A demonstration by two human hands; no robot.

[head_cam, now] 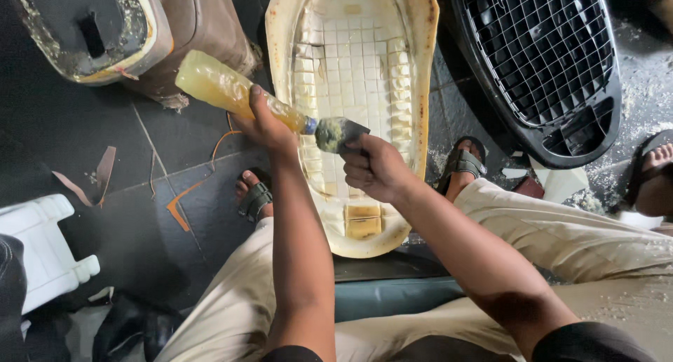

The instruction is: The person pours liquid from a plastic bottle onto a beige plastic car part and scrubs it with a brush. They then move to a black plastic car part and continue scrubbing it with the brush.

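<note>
The left hand (265, 123) grips a tilted glue bottle (235, 92); the right hand (375, 167) clasps a brush (340, 134).

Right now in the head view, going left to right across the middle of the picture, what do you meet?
White plastic stool → leather scraps on the floor → bottle of yellowish liquid in the left hand → brush in the right hand → black seat base with a grid

There are two hands (266, 127) (375, 167), one bottle (235, 92), one brush (340, 134), three seat bases (420, 25) (491, 102) (151, 39) and three sandaled feet (254, 193) (459, 164) (655, 172).
</note>
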